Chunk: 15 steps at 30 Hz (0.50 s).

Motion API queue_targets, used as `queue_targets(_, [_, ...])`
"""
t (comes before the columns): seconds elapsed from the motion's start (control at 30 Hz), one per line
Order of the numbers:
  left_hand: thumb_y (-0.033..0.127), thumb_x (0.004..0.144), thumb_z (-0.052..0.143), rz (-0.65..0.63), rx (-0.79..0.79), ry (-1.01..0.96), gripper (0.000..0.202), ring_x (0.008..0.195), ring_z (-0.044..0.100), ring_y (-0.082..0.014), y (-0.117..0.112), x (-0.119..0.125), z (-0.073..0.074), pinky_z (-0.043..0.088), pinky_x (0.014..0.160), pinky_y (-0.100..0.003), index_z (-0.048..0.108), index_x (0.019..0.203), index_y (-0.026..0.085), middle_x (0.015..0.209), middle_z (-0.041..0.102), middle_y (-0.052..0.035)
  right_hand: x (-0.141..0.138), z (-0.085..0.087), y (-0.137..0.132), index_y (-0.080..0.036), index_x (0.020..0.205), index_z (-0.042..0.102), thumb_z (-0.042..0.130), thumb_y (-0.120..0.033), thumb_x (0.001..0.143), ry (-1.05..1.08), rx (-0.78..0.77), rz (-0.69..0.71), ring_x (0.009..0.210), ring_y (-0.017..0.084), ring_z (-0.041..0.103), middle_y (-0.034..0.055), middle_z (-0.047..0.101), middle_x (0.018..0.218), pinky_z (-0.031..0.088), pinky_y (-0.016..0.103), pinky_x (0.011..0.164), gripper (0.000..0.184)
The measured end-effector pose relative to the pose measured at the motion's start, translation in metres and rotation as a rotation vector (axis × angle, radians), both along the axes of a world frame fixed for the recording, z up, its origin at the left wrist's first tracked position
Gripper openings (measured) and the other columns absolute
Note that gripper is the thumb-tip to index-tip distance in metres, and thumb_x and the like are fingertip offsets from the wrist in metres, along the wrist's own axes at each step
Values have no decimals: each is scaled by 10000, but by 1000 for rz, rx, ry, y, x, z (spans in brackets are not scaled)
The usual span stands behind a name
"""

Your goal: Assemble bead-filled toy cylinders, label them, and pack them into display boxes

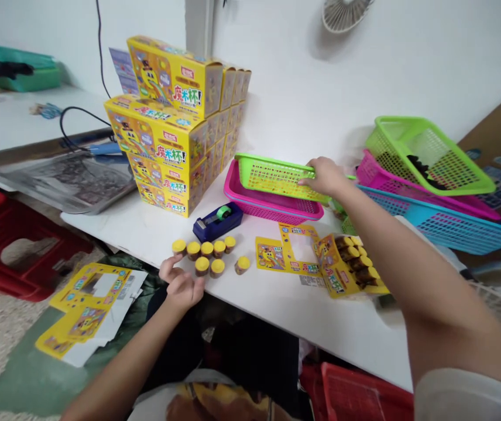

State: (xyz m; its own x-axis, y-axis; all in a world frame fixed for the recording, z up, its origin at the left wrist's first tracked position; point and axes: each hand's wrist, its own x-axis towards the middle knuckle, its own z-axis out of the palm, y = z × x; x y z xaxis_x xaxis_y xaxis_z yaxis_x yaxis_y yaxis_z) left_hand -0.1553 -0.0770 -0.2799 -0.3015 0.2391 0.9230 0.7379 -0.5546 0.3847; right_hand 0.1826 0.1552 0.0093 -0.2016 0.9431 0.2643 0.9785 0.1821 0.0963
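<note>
My right hand (327, 176) is closed on the right end of a green plastic basket (272, 175), which is tilted inside a pink basket (272, 210). My left hand (182, 285) is at the table's front edge, fingers loosely bent and apart, with nothing visible in it. Its fingertips are right beside several small cups with yellow lids (202, 266); whether they touch one I cannot tell. To the right, an opened yellow box (332, 266) holds more such cups in rows. A flat yellow carton piece (272, 254) lies beside that box.
Yellow printed boxes (163, 137) stand stacked at the back left. A blue tape dispenser (218, 222) sits before the pink basket. At right are stacked baskets (426, 152); a metal tray (57, 169) is at left. An unfolded carton (90, 310) lies low at left, near a red stool (17, 245).
</note>
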Motion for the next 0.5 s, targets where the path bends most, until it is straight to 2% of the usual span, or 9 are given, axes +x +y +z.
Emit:
queue_targets(0.1, [691, 914, 460, 96, 135, -102, 385, 1144, 572, -354, 23, 8, -25, 448, 918, -688, 423, 1025, 324, 1144, 552, -65, -3, 11, 8, -137, 1167, 694, 737, -527, 892, 51, 129, -30, 1231, 405, 570, 220, 649, 1240, 462, 549, 1025, 480])
queue_targets(0.2, [826, 858, 332, 159, 181, -185, 533, 1228, 531, -411, 34, 13, -39, 368, 968, -766, 472, 1045, 347, 1123, 592, -76, -3, 22, 25, -130, 1196, 676, 692, -551, 933, 112, 257, -35, 1259, 423, 546, 233, 633, 1280, 447, 586, 1008, 496])
queue_targets(0.27, [834, 843, 348, 157, 165, -199, 535, 1233, 529, -426, 32, 14, -41, 345, 987, -783, 496, 1063, 368, 1118, 608, -80, -3, 25, 42, -115, 1210, 681, 583, -579, 999, 149, 321, -33, 1283, 424, 545, 236, 636, 1305, 438, 592, 1012, 519])
queue_targets(0.37, [761, 859, 463, 116, 78, -148, 448, 1150, 563, -414, 18, 13, -36, 349, 990, -780, 528, 1101, 389, 1119, 614, -79, -4, 22, 72, -91, 1191, 703, 334, -567, 1086, 199, 397, -16, 1296, 390, 559, 224, 648, 1301, 414, 566, 1044, 611])
queue_targets(0.5, [699, 927, 450, 83, -73, -63, 379, 1131, 549, -401, -1, 9, -35, 357, 969, -811, 536, 1198, 449, 1176, 585, -85, -9, 11, 108, -120, 1156, 714, 410, -485, 1080, 187, 338, -3, 1290, 357, 535, 236, 629, 1299, 378, 550, 1098, 481])
